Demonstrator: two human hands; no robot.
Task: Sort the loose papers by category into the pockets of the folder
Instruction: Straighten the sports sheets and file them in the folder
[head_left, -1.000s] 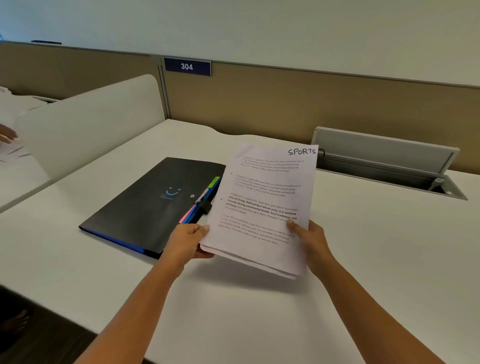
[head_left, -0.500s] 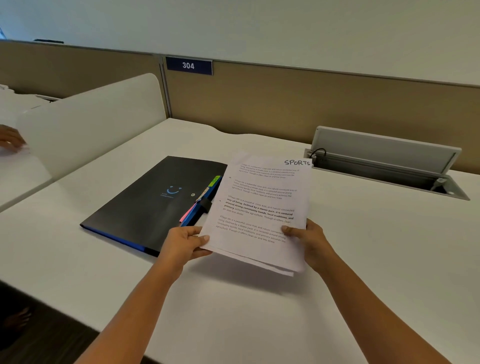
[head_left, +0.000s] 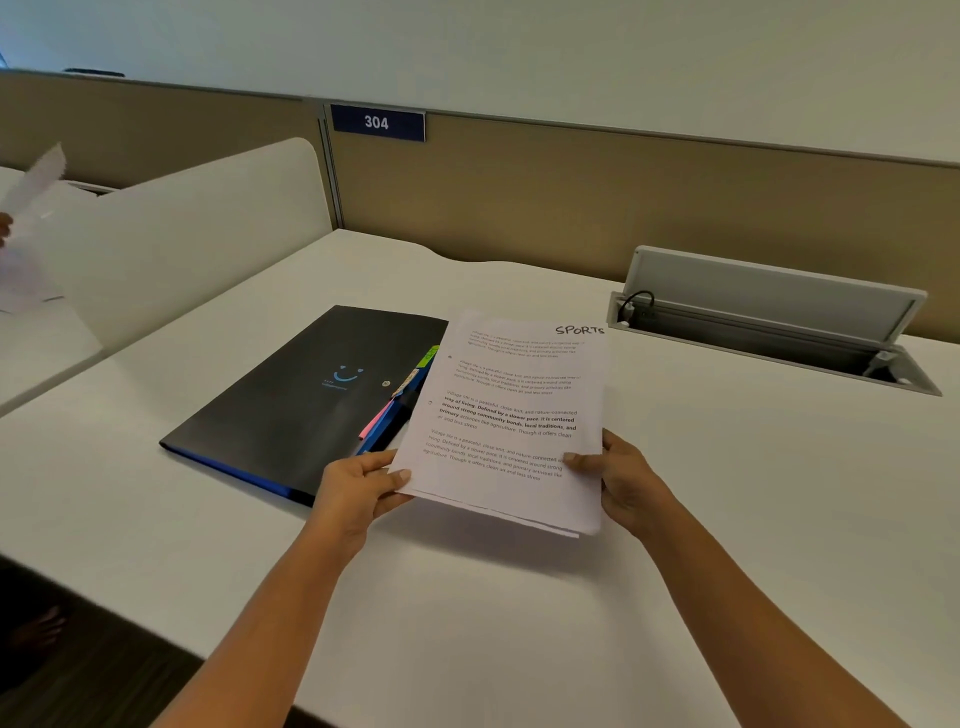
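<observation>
Behind papers (head_left: 514, 415), folder (head_left: 291, 415) right edge hidden; colored tabs (head_left: 429, 357) illegible.

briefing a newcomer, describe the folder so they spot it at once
On the white desk below the 304 sign, look just left of the papers headed SPORTS. The folder lies flat there: black, a small blue smiley on its cover, pink and green tabs poking from its right side.
</observation>
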